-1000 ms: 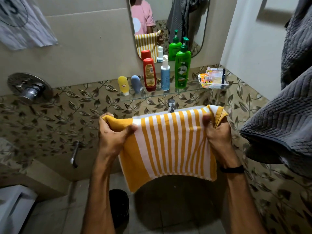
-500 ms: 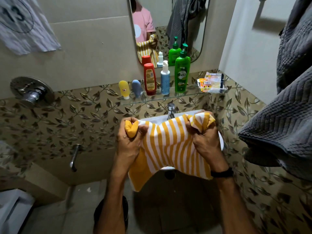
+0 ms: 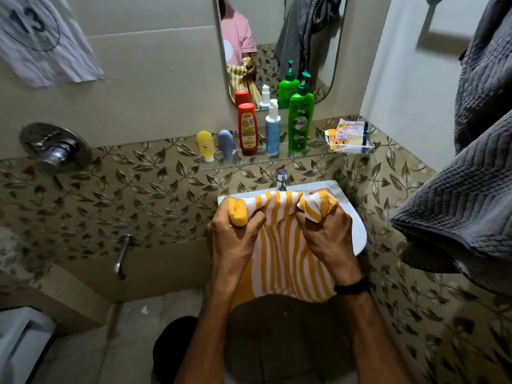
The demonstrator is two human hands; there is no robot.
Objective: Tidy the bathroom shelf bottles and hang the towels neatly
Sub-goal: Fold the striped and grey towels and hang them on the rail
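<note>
— Over the white sink (image 3: 358,234), just right of the frame's centre, what are the hands doing?

— Both are bunched into fists on the striped towel (image 3: 282,259). The left hand (image 3: 235,239) has its fingers curled round a wad of the solid yellow edge. The right hand (image 3: 327,239) clenches a gathered striped corner. A black band (image 3: 352,286) sits on the right wrist.

— And the rest of that towel?

— It hangs down between the two forearms, yellow and white stripes running top to bottom, in front of the sink. The tap (image 3: 281,180) shows just above it.

— Where are the bottles?

— On the glass shelf (image 3: 249,164) above the tap, upright in a row. From the left: a yellow tube (image 3: 205,144), a grey-blue tube (image 3: 225,142), a red bottle (image 3: 248,128), a white-and-blue pump bottle (image 3: 273,131) and a green pump bottle (image 3: 300,120). Some packets (image 3: 349,134) lie at the shelf's right end, near the corner.

— Any other towels?

— A grey towel (image 3: 465,195) hangs along the right edge of the frame; what holds it I cannot tell. The mirror (image 3: 277,23) at top centre reflects the bottles and the striped towel.
</note>
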